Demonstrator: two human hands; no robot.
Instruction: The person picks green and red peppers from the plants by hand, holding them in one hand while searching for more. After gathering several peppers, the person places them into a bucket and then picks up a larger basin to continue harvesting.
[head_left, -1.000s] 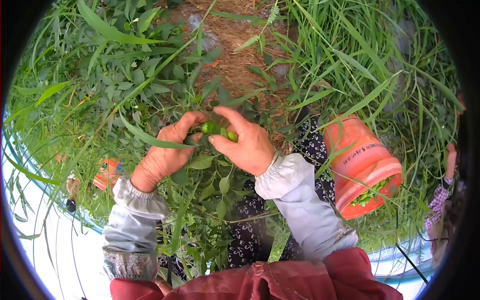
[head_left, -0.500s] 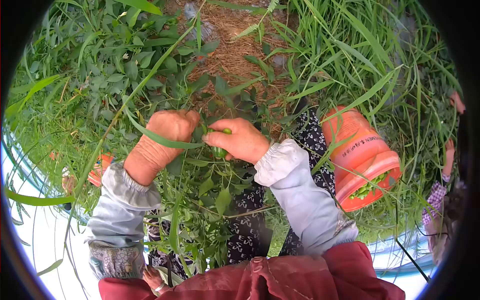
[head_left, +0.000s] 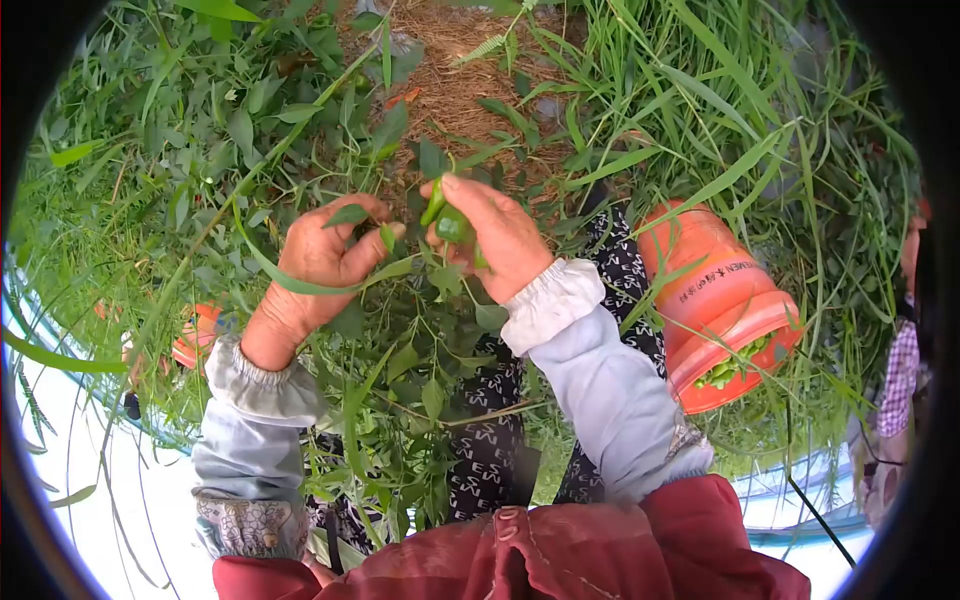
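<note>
My right hand (head_left: 497, 238) is closed round several green peppers (head_left: 453, 226); one slim pepper sticks up between thumb and fingers. Close by on the left, my left hand (head_left: 318, 255) has its thumb and fingers curled together, with a small green piece at the thumb tip that could be leaf or pepper. A leaf lies across its fingers, and a long grass blade crosses the wrist. Both hands are over a leafy pepper plant (head_left: 405, 360), and its stems run down between my forearms.
At the right an orange bucket (head_left: 705, 290) lies tilted, with green peppers (head_left: 735, 365) inside. Tall grass (head_left: 690, 110) surrounds it. Dry straw (head_left: 450, 85) covers the ground ahead. Another person's checked sleeve (head_left: 898, 375) shows at far right; another orange container (head_left: 197, 335) stands at left.
My hands have drawn slightly apart and moved up. The left hand has turned so its thumb and fingertips show, and the right hand has tilted upward with the peppers still in it.
</note>
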